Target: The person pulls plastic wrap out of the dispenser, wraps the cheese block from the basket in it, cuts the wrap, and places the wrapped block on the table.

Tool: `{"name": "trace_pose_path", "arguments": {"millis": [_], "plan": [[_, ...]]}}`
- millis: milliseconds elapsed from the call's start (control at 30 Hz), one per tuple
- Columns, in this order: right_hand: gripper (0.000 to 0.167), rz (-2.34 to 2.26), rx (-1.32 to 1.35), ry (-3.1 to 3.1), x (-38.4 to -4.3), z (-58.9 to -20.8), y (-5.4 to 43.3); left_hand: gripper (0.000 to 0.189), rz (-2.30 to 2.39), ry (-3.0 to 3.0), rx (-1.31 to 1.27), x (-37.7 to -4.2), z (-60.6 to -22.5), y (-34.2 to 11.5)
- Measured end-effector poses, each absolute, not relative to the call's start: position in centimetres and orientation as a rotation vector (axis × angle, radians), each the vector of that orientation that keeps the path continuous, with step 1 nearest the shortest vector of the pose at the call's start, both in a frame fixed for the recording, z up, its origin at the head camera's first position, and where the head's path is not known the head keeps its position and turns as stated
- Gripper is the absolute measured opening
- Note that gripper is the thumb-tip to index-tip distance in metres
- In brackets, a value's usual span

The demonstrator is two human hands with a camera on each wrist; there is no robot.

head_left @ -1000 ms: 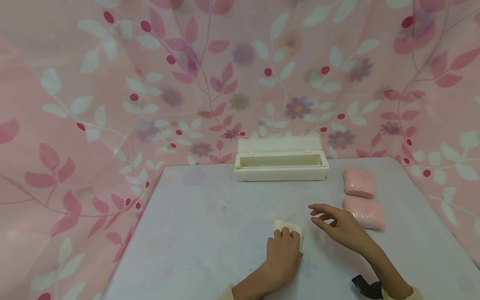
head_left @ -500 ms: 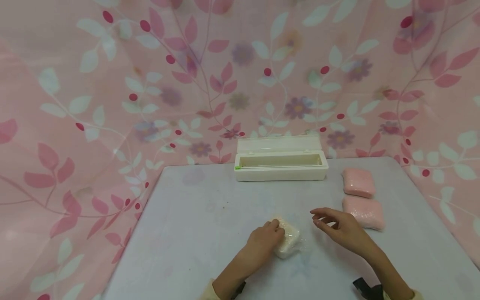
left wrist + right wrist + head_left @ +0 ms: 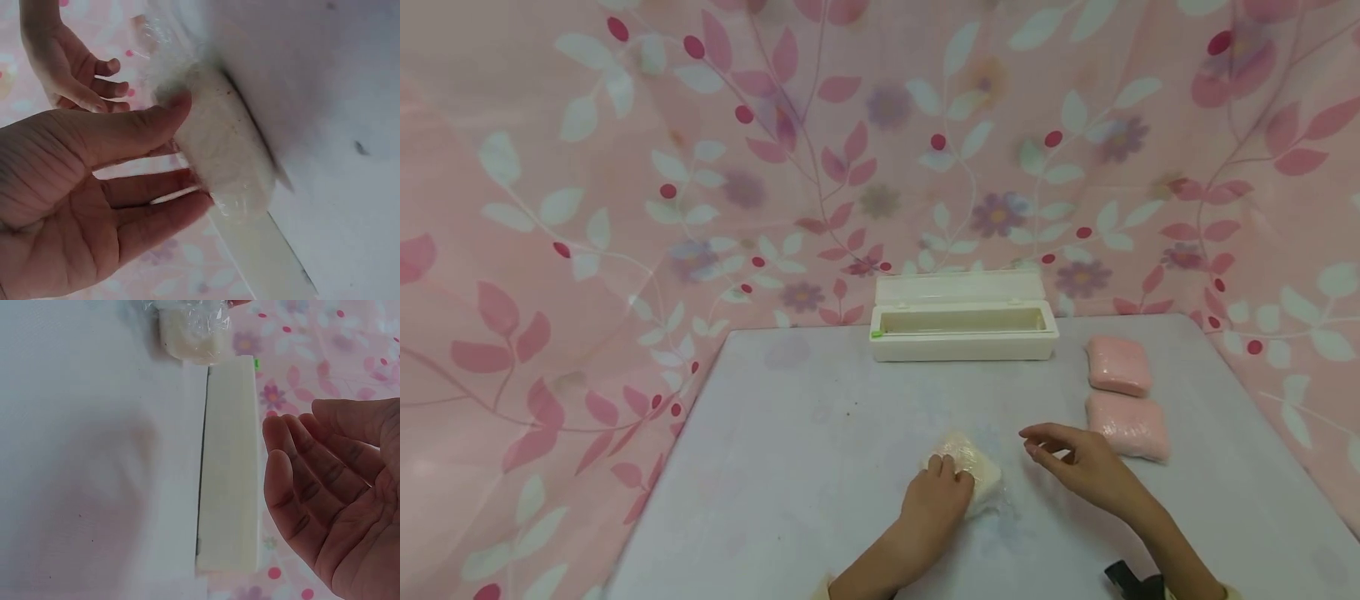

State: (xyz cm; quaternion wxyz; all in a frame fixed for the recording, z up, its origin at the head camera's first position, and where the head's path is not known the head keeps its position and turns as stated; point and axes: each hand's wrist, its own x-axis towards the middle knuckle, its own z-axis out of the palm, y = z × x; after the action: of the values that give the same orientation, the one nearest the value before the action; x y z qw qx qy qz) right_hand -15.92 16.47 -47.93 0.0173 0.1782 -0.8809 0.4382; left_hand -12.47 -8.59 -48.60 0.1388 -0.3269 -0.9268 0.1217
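Note:
A small cream-white block (image 3: pixel 982 479) wrapped in clear plastic film lies cornerwise on the table, a loose end of film trailing at its near right. My left hand (image 3: pixel 934 505) grips its left side. In the left wrist view, the thumb (image 3: pixel 147 125) is on one face of the wrapped block (image 3: pixel 228 147), with fingertips at its edge. To the right, my right hand (image 3: pixel 1084 463) hovers with its fingers loosely bent and nothing in them. The right wrist view shows that hand (image 3: pixel 340 487) apart from the block, palm visible.
A long white box (image 3: pixel 964 348) with its lid (image 3: pixel 958 290) raised stands at the table's back edge, a small green piece (image 3: pixel 877 334) at its left. Two pink wrapped packs (image 3: pixel 1117 365) lie on the right. A floral pink curtain (image 3: pixel 880 150) hangs behind the table.
My left hand has shifted left off the block's top to its near left side. The block has turned from square-on to cornerwise, and its film end shows. The right hand has dropped slightly.

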Motion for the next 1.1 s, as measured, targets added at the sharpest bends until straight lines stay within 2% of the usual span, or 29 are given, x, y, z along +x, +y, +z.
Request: {"name": "trace_pose_path", "arguments": {"millis": [233, 433, 633, 767, 1100], "plan": [[0.016, 1.327, 0.622, -2.76, -15.7, -48.7, 16.1, 0.019, 0.167, -2.57, -1.052, -14.1, -49.4, -9.5], [0.018, 1.293, 0.798, -2.749, -15.3, -49.4, 15.3, 0.022, 0.166, -2.555, -1.117, -14.6, -49.7, -10.3], [0.041, 1.053, 1.142, -2.512, -14.4, -50.4, 14.8, 0.034, 0.319, -2.533, -1.076, -13.6, -50.2, -10.5], [0.049, 0.824, 1.346, -2.379, -14.1, -51.2, 14.1, 0.03, 0.31, -2.49, -1.112, -12.7, -50.5, -10.1], [0.045, 0.349, 1.324, -2.362, -13.4, -53.0, 11.6, 0.019, 0.331, -2.393, -1.204, -12.4, -51.1, -9.4]]}}
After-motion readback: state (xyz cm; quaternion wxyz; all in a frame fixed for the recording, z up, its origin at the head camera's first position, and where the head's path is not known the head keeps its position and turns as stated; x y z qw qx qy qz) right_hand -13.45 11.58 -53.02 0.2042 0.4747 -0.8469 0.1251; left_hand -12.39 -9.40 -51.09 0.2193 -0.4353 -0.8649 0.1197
